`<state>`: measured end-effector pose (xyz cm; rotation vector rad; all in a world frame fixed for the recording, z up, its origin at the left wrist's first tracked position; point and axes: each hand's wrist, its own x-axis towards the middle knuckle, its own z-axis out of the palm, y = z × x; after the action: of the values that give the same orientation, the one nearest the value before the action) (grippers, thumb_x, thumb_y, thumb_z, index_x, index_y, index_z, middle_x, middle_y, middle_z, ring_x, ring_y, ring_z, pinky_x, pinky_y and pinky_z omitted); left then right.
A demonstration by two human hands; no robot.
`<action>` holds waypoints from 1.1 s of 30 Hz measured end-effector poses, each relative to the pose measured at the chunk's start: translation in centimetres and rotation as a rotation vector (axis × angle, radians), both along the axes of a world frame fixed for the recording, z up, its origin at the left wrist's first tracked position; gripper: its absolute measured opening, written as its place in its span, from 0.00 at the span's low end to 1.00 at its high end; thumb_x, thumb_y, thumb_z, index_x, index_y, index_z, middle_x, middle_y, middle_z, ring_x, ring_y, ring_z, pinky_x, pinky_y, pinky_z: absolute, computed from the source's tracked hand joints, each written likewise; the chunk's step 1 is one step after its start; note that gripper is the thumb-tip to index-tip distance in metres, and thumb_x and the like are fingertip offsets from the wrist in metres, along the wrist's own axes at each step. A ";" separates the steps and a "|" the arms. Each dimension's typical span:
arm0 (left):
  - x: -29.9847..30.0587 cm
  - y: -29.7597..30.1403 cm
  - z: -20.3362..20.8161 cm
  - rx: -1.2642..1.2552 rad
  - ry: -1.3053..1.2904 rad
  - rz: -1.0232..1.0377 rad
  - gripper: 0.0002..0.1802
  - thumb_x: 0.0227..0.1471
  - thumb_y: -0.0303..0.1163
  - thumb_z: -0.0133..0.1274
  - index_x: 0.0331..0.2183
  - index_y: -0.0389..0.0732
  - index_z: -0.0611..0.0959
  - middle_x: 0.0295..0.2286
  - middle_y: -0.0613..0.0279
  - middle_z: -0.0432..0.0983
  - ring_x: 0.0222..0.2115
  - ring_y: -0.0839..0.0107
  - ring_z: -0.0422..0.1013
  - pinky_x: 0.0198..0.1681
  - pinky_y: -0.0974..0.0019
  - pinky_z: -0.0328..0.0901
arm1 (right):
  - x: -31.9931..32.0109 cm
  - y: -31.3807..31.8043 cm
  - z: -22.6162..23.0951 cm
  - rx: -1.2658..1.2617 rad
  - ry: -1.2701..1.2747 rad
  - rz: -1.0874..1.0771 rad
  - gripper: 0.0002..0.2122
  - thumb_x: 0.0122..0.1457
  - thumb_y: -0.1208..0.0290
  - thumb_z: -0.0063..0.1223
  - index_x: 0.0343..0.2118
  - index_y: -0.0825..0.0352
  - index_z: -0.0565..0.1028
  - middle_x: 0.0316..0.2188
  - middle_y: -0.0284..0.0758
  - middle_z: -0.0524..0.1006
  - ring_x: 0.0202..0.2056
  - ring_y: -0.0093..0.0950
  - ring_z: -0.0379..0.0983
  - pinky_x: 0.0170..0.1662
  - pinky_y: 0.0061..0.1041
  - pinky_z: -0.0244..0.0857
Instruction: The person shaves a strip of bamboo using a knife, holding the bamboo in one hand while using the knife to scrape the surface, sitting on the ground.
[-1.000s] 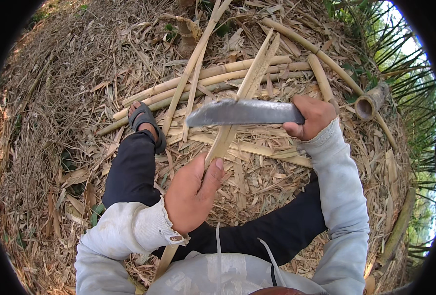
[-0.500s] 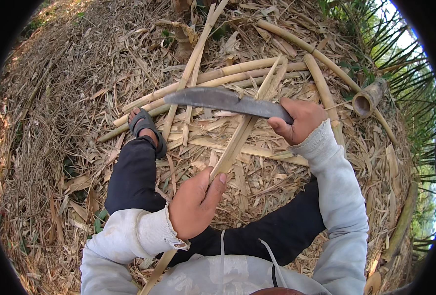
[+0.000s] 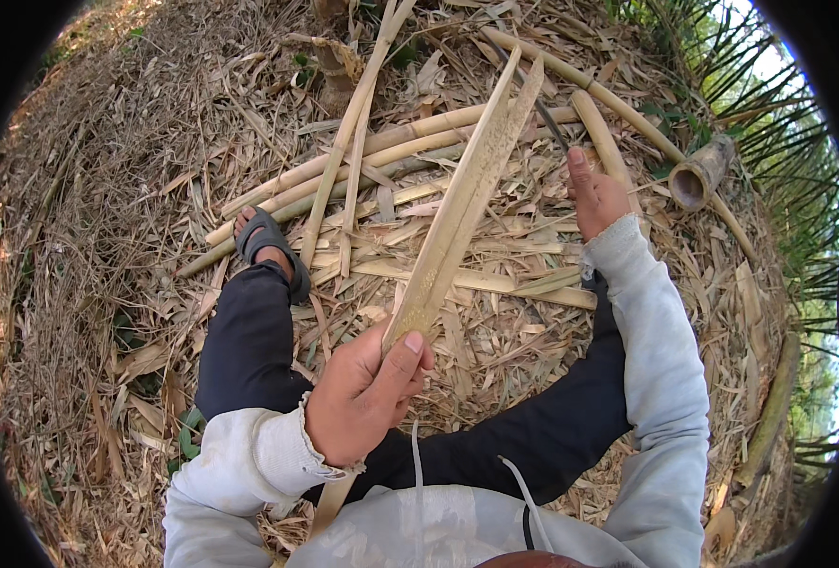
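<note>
The knife (image 3: 554, 123) has been swung off the middle of the strip (image 3: 457, 213). Earlier its flat was shown across the strip, to the left of the right hand (image 3: 597, 194); now it is seen thin, nearly edge-on, pointed forward and leftward from the right fingers (image 3: 580, 175) toward the split tips (image 3: 533, 80). The right thumb, previously aimed leftward, has been brought round to point forward. In the left hand (image 3: 358, 383) the strip has been tilted, a broader face being shown, its tips seen farther beyond the left fingers (image 3: 402, 364) than half a second ago. Curled fingertips (image 3: 417, 383) have been exposed below the left thumb.
</note>
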<state>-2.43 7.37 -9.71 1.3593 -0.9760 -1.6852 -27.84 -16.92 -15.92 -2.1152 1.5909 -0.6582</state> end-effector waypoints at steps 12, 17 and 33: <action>-0.3 -1.3 1.0 -0.008 0.092 0.082 0.17 0.66 0.43 0.36 0.43 0.39 0.70 0.22 0.65 0.67 0.12 0.79 0.62 0.15 0.76 0.58 | 3.5 6.8 3.1 -0.197 -0.289 0.404 0.28 0.59 0.40 0.45 0.21 0.65 0.66 0.13 0.35 0.65 0.15 0.31 0.65 0.20 0.29 0.60; 0.4 -0.6 -0.4 0.071 0.180 0.052 0.14 0.66 0.39 0.38 0.43 0.39 0.70 0.20 0.68 0.62 0.15 0.80 0.56 0.17 0.76 0.55 | 5.9 11.2 4.3 -0.391 -0.011 0.693 0.30 0.48 0.36 0.56 0.21 0.66 0.69 0.15 0.37 0.70 0.18 0.36 0.73 0.20 0.32 0.66; -0.5 0.8 2.4 0.064 0.097 -0.035 0.17 0.63 0.42 0.46 0.29 0.39 0.70 0.17 0.69 0.65 0.12 0.83 0.59 0.11 0.76 0.53 | 2.5 4.7 1.8 0.039 0.054 0.216 0.41 0.58 0.30 0.26 0.21 0.72 0.73 0.13 0.48 0.69 0.23 0.46 0.72 0.32 0.40 0.67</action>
<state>-2.93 8.13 -7.33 1.2955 -0.9025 -1.8052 -25.31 -12.23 -14.11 -2.2514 1.3643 -0.4978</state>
